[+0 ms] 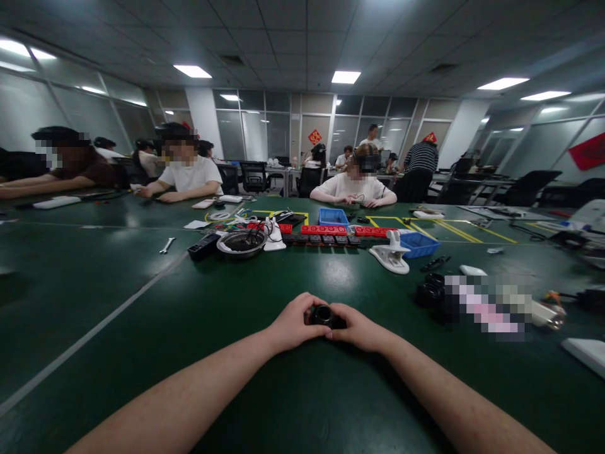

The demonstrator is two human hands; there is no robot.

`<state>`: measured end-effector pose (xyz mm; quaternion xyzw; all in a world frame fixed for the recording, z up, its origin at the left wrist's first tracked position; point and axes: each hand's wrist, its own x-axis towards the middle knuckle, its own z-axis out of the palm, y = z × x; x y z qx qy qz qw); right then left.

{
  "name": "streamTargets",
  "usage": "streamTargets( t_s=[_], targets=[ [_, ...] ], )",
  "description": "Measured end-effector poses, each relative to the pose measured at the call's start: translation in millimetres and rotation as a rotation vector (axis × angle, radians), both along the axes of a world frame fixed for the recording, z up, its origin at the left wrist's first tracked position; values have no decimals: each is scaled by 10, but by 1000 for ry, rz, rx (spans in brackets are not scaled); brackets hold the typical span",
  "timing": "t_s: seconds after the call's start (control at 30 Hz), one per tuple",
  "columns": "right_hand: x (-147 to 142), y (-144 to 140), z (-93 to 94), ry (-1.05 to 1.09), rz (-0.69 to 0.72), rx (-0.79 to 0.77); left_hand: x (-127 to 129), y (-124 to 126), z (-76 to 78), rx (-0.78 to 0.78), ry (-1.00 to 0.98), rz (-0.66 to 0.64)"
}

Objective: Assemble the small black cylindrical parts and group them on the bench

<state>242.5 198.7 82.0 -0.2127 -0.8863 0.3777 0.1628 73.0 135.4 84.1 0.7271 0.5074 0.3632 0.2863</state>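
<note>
Both our forearms stretch out over the green table (142, 302) and meet in the middle. Our left hand (295, 325) curls around a small black round part (324, 314), fingers wrapped over its left side, while our right hand (360, 328) pinches it from the other side. So it's gripped between both hands, just above the tabletop. Further out sit a blue bin (420, 244) and a white clip stand (392, 255).
</note>
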Motion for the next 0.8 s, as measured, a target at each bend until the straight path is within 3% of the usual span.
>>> streamTargets(
  t_s=[0.6, 0.8],
  targets=[
    [25, 19, 13, 15, 60, -60, 22, -34, 33, 31, 85, 49],
    [14, 23, -34, -3, -80, -105, 64, -33, 21, 0, 67, 82]
  ],
)
